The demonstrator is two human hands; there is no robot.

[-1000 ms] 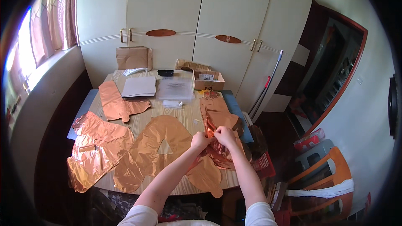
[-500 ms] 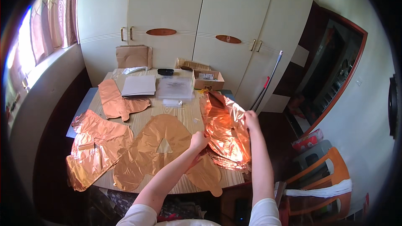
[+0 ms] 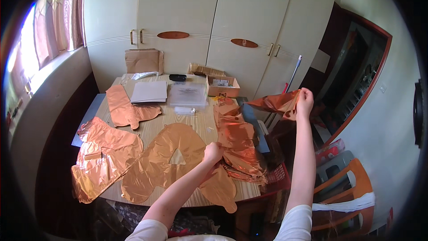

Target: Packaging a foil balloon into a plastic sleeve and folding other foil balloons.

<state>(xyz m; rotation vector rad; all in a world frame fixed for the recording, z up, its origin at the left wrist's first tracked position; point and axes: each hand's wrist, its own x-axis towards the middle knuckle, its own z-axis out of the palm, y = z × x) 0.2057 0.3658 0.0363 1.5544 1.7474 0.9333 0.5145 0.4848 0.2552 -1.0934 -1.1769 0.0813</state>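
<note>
Off the table's right side, my right hand (image 3: 305, 102) is closed on one end of a copper-coloured flat foil balloon (image 3: 277, 103), which hangs creased and slants back toward the table. A stack of similar foil balloons (image 3: 238, 136) lies along the right side of the table. At its left edge my left hand (image 3: 213, 153) is closed, pinching foil; its fingertips are partly hidden. Beside that hand lies an A-shaped flat foil balloon (image 3: 154, 169) with a triangular hole. Two more balloons are spread at the left: a wide shiny one (image 3: 109, 163) and a narrower one (image 3: 119, 107).
At the back of the wooden table (image 3: 191, 117) are white sheets (image 3: 149, 91), clear plastic sleeves (image 3: 187, 94), a black case (image 3: 177, 77) and a small cardboard box (image 3: 223, 90). A wooden chair (image 3: 356, 178) stands at the right, and a red basket (image 3: 281, 176) sits below the table's right edge.
My right hand has moved right and up, drawing one foil balloon off the stack and past the table's edge. My left hand has stayed almost in place at the stack.
</note>
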